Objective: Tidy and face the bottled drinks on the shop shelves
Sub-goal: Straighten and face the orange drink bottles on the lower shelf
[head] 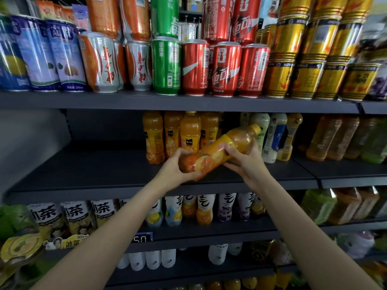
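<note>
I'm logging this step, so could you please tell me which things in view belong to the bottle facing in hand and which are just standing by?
In the job:
left hand
right hand
tilted orange juice bottle
row of orange juice bottles
middle shelf

Standing by:
red cans
gold cans
iced tea bottles

The base of the orange juice bottle (217,152) is covered by the left hand (176,168); part of its label sits under the fingers of the right hand (244,159). The brown bottles (333,139) at the far right are blurred, labels unreadable. The top-row cans (222,15) are cut off by the upper edge. The price tag (142,238) is partly hidden by the left forearm.
</note>
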Demonstrator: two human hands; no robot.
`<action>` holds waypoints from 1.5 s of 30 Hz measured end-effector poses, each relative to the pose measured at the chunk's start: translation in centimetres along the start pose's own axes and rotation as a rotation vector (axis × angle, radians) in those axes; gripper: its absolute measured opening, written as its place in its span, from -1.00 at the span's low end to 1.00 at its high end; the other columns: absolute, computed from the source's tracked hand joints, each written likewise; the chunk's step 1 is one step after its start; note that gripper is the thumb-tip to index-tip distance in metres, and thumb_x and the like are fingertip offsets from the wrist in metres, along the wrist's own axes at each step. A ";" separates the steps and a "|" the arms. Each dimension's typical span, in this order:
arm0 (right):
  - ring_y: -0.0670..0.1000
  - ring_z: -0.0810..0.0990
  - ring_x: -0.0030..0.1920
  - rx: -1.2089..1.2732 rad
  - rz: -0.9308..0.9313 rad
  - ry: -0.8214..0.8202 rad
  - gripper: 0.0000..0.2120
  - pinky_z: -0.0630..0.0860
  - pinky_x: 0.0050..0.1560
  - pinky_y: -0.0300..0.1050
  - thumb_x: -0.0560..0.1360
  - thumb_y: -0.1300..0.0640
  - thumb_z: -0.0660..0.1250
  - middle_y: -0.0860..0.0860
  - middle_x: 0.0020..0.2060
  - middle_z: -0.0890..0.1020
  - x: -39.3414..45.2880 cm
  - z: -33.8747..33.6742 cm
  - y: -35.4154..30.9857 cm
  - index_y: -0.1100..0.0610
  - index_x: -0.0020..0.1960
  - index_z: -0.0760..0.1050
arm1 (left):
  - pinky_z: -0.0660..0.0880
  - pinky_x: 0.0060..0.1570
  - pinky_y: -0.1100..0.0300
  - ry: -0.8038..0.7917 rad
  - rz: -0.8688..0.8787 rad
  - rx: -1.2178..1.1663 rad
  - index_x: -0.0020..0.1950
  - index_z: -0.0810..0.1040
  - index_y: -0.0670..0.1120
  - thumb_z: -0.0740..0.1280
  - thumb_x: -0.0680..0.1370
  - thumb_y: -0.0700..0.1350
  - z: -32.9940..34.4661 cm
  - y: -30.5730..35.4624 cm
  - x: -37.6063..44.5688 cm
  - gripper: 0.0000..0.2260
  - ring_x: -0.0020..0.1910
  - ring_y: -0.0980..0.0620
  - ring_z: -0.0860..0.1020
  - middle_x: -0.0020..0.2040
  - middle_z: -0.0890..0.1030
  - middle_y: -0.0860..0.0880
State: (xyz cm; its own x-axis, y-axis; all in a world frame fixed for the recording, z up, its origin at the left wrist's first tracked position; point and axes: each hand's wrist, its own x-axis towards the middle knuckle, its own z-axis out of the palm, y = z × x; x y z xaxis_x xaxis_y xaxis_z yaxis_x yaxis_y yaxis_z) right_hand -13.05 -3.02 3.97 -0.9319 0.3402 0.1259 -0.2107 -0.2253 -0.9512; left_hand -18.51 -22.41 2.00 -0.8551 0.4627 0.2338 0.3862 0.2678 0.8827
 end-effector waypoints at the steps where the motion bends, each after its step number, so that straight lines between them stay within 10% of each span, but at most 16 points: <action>1: 0.14 0.55 0.19 -0.004 0.007 0.006 -0.41 0.55 0.13 0.16 0.44 0.23 0.42 0.06 0.23 0.48 -0.1 0.1 0.1 -0.16 0.26 0.18 | 0.38 -0.07 0.39 0.052 0.069 0.099 0.18 0.34 0.01 0.53 0.35 -0.13 0.3 -0.2 -0.1 -0.49 0.13 0.11 0.43 0.17 0.43 0.06; 11: 0.03 0.55 0.17 -0.105 -0.161 0.043 -0.26 0.59 0.06 0.05 0.32 0.23 0.52 -0.01 0.16 0.51 -0.1 0.2 0.1 -0.15 0.31 0.19 | 0.35 0.06 0.23 0.139 0.218 0.354 0.08 0.27 -0.02 0.54 0.33 -0.11 1.7 -1.6 0.2 -0.49 0.12 0.13 0.36 0.13 0.31 0.08; 19: -0.02 0.49 0.18 -0.739 -0.394 -0.075 -0.15 0.52 0.15 -0.05 0.29 0.21 0.56 -0.10 0.17 0.41 2.3 -0.7 -0.8 -0.01 0.41 0.15 | 0.42 0.19 0.19 0.260 0.098 0.113 0.19 0.34 -0.07 0.47 0.41 -0.21 0.1 -3.1 2.4 -0.55 0.16 0.09 0.46 0.15 0.46 0.01; 25: 0.10 0.50 0.24 -0.776 -0.304 -0.137 -0.14 0.52 0.20 0.11 0.31 0.21 0.55 0.04 0.25 0.46 6.4 0.2 0.5 0.01 0.44 0.13 | 0.36 0.28 0.12 0.331 0.042 0.106 0.32 0.29 -0.14 0.45 0.43 -0.17 -0.5 -3.0 5.0 -0.47 0.26 0.02 0.41 0.23 0.44 -0.04; 36: -0.04 0.47 0.22 -0.752 -0.398 -0.117 -0.22 0.31 0.08 -0.41 0.39 0.23 0.48 0.07 0.22 0.53 10.4 2.8 2.5 0.16 0.47 0.13 | 0.26 0.17 0.23 0.464 0.010 0.058 0.37 0.24 -0.17 0.38 0.50 -0.17 1.8 -2.4 10.2 -0.49 0.31 -0.07 0.39 0.29 0.43 -0.12; 39: -0.02 0.48 0.25 -0.626 -0.315 -0.160 -0.23 0.37 0.25 -0.25 0.40 0.13 0.49 0.05 0.26 0.52 11.3 2.3 3.8 0.11 0.48 0.14 | 0.28 0.21 0.18 0.532 0.023 0.120 0.31 0.25 -0.19 0.41 0.47 -0.13 1.6 -3.7 10.7 -0.49 0.29 -0.10 0.40 0.27 0.43 -0.15; 41: -0.04 0.53 0.21 -0.394 -0.216 -0.057 -0.32 0.46 0.27 -0.09 0.44 0.06 0.45 0.04 0.25 0.53 12.1 0.6 4.5 0.09 0.45 0.21 | 0.29 0.26 0.12 0.506 0.027 0.124 0.31 0.23 -0.18 0.43 0.46 -0.10 1.2 -4.1 10.8 -0.46 0.31 -0.07 0.38 0.28 0.42 -0.14; 45: -0.06 0.53 0.12 -0.491 -0.122 0.228 -0.50 0.45 -0.02 -0.45 0.50 0.10 0.39 0.11 0.24 0.54 15.2 -3.6 5.1 0.22 0.37 0.34 | 0.29 0.31 0.11 0.504 0.035 0.099 0.31 0.20 -0.13 0.44 0.44 -0.09 1.1 -4.5 10.9 -0.44 0.32 -0.01 0.36 0.31 0.41 -0.09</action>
State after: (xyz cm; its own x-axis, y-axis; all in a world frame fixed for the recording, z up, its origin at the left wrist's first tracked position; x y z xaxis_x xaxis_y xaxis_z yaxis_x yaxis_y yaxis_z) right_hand -27.18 4.31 0.02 -0.8102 0.5387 0.2309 -0.0998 0.2614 -0.9601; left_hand -29.18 -17.65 0.11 -0.8920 0.0143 0.4517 0.4277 0.3494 0.8336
